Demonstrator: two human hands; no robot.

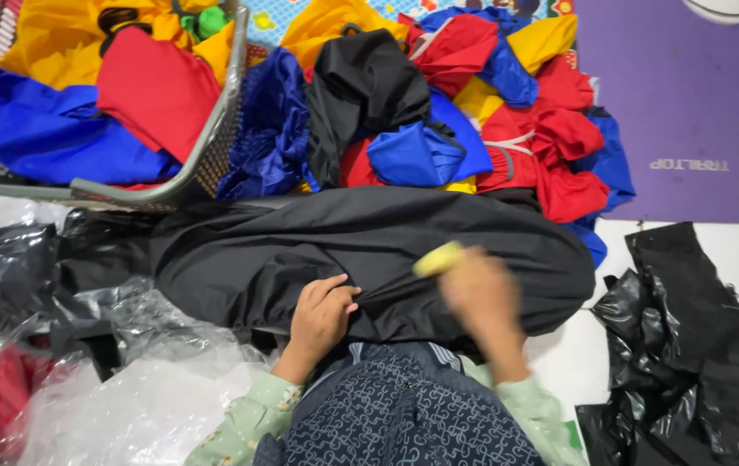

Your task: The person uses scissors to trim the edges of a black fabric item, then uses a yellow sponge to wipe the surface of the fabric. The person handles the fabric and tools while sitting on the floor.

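Black cloth (369, 250) lies spread across my lap and the floor in front of me, just below the heap of coloured fabric. My left hand (322, 315) presses down on its near edge, fingers curled and pinching a fold of it. My right hand (483, 298) is blurred; it sits over the cloth beside the left and grips a small yellow object (438, 259), whose kind I cannot tell. Beyond the cloth: a pile of red, blue, yellow and black fabric pieces (473, 112). Far left corner: a wire basket (214, 147) with more red, blue and yellow pieces inside. Near left: crumpled clear plastic (128, 397) over black plastic. Right side: black plastic bags (688, 345) on white tile, purple mat (688, 103) behind them.
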